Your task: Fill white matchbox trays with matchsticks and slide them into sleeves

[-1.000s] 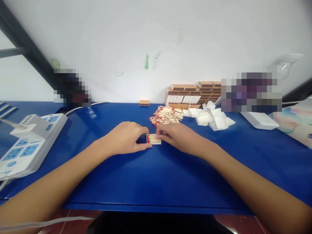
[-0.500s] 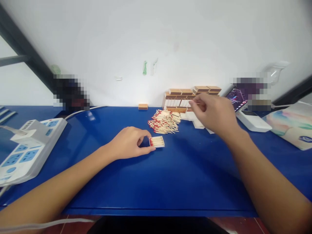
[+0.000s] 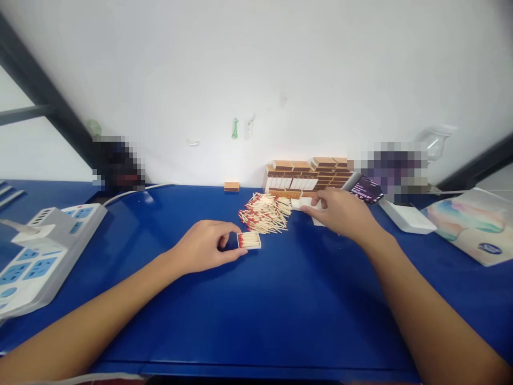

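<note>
My left hand [image 3: 212, 243] rests on the blue table and holds a small white matchbox tray [image 3: 258, 247] between thumb and fingers. Red-headed matches [image 3: 249, 239] lie side by side in that tray. Just behind it is a loose pile of matches [image 3: 267, 212], most heads pointing left. My right hand [image 3: 340, 211] is to the right of the pile, thumb and fingers curled together at some white pieces [image 3: 296, 203], perhaps matchbox trays. Whatever is between its fingertips cannot be made out.
Stacked brown matchboxes [image 3: 306, 174] stand against the wall, with one single matchbox [image 3: 231, 186] apart to their left. A phone [image 3: 366, 190], a white device [image 3: 411, 216] and a tissue pack [image 3: 473, 224] lie at right. On the left is a power strip [image 3: 80, 240].
My right hand has come down from in front of the stacked matchboxes to the white pieces beside the pile. My left hand keeps hold of the filled tray. The view has tilted slightly.
</note>
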`<act>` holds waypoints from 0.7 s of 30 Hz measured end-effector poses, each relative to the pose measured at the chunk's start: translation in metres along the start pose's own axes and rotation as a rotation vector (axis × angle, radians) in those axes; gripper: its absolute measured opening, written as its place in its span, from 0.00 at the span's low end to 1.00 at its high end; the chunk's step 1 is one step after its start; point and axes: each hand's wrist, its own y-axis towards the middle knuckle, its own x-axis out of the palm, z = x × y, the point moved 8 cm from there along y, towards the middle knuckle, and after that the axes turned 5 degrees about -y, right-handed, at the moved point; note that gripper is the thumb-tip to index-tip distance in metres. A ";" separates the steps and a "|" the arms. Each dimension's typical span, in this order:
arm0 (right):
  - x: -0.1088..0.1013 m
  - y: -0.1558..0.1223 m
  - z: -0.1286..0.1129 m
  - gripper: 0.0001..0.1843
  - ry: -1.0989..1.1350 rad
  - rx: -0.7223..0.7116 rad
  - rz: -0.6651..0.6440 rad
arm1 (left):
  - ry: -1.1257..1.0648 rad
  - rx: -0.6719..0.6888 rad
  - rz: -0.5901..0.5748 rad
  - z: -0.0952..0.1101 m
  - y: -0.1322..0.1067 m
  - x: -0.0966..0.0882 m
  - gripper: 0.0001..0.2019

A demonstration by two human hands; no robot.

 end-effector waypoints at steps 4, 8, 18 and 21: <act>-0.004 0.000 -0.005 0.16 0.039 -0.034 0.074 | 0.001 0.008 0.020 0.000 0.000 -0.001 0.18; -0.029 0.014 0.004 0.13 0.192 0.056 0.223 | 0.002 0.034 0.049 0.001 -0.001 0.000 0.18; -0.031 0.042 0.082 0.20 0.703 0.636 0.239 | 0.031 0.132 0.186 0.002 -0.005 -0.010 0.17; -0.025 0.039 0.088 0.20 0.741 0.672 0.248 | 0.046 0.144 0.190 0.003 -0.006 -0.010 0.18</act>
